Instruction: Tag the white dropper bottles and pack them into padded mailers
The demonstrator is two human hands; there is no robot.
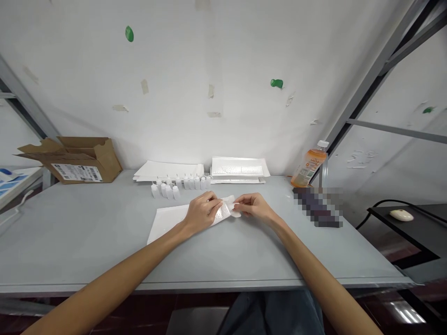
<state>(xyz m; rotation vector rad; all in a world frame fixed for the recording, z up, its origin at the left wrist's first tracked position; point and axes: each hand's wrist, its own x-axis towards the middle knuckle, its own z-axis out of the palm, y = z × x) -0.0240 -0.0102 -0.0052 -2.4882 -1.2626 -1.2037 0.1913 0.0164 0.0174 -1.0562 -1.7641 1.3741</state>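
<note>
A white bubble mailer [169,221] lies slantwise on the grey table in front of me. My left hand [200,214] is closed on it near its right end, fingers gripping the edge. At that same end my right hand [257,207] pinches a crumpled white flap or strip; which of these it is cannot be made out. Just behind the mailer stand several small white dropper bottles [166,191], grouped at the left and in a row toward the middle.
Against the wall lie flat white mailers [167,168] and a second stack of bubble mailers [239,166]. An open cardboard box [84,160] stands at the back left. On the right are an orange drink bottle [310,165], a blurred dark object [317,207] and a computer mouse [401,215].
</note>
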